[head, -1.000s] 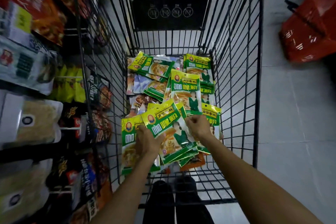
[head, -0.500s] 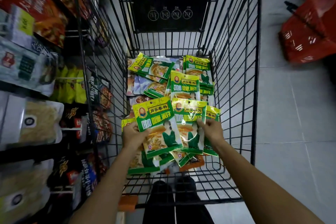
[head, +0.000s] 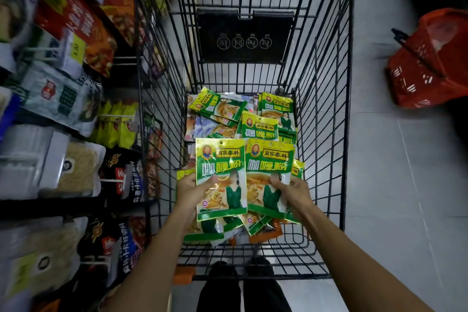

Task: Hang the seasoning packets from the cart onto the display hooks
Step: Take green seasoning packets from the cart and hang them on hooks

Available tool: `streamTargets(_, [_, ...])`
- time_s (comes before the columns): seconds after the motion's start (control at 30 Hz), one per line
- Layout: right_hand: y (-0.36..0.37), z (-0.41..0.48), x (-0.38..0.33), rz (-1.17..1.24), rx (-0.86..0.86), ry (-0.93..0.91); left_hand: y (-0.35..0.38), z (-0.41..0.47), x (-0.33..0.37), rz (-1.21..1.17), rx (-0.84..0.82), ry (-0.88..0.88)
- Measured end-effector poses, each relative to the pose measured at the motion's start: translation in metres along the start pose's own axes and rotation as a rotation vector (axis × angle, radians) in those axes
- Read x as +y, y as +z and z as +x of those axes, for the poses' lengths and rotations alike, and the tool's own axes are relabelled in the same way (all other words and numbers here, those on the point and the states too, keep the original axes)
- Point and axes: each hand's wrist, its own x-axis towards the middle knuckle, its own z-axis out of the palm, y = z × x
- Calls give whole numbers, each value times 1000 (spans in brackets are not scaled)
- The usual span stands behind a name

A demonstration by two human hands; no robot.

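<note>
Both bare forearms are reaching forward and down from the lower corners of the view, angling in toward each other. The left grip (head: 188,191) is holding the left seasoning packet (head: 220,159), a glossy green-and-yellow plastic pouch, upright by its lower left edge. Its thumb (head: 211,180) is lying across the printed front, and its other fingers are hidden behind. The right grip (head: 295,191) is holding the right seasoning packet (head: 269,159), a matching glossy green-and-yellow pouch, by its lower right part. Its thumb (head: 276,180) is pressing on the front while its fingers are curling behind. The two grips are sitting level with each other, apart, and both wrists are lying roughly in line with their forearms.
</note>
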Motion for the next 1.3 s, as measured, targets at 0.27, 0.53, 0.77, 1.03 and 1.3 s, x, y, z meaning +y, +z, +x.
streamTargets(0.27, [2, -64, -112, 7, -154, -315, -54, -86, 101, -144, 157, 372])
streamTargets(0.53, [44, -198, -236, -123, -581, -772, -143, -270, 181, -284, 565, 747])
streamTargets(0.77, [78, -367, -270, -171, -1023, -1086, -191, -457, 163, -414, 1028, 859])
streamTargets(1.03, [117, -529, -214, -190, -1489, -1195, -214, -629, 107, -445, 1377, 958])
streamTargets(1.3, [164, -646, -143, -264, -1820, -1128, -243, -731, 45, -500, 1700, 909])
